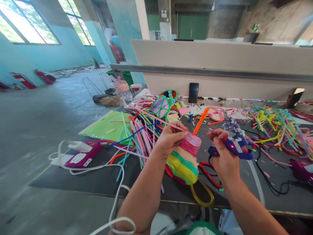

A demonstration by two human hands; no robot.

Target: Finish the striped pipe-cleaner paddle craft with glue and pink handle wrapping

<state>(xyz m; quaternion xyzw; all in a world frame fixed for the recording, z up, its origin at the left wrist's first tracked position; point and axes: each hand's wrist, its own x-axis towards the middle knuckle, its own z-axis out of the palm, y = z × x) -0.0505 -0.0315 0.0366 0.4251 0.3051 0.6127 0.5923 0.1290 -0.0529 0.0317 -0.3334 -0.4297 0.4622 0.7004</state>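
My left hand [171, 138] is closed on the upper end of a striped pipe-cleaner craft piece [183, 163], banded in pink, cream, teal, yellow and red. A long pale pink pipe cleaner [153, 117] runs from its fingers toward the upper left. From the top of the piece an orange pipe cleaner [201, 120] sticks up. A yellow loop [204, 199] shows below it. My right hand [226, 160] grips a dark blue glue gun [237, 147] with a lit red lamp, just right of the piece. Its upper part looks crusted with bits.
Loose pipe cleaners [141, 133] heap up at the left beside a green sheet pack [107, 125]. A purple power strip [84, 155] with a white cable lies at the table's left. A phone [193, 92] leans on the partition [220, 58]. Colourful finished-looking pieces [278, 120] pile up at right.
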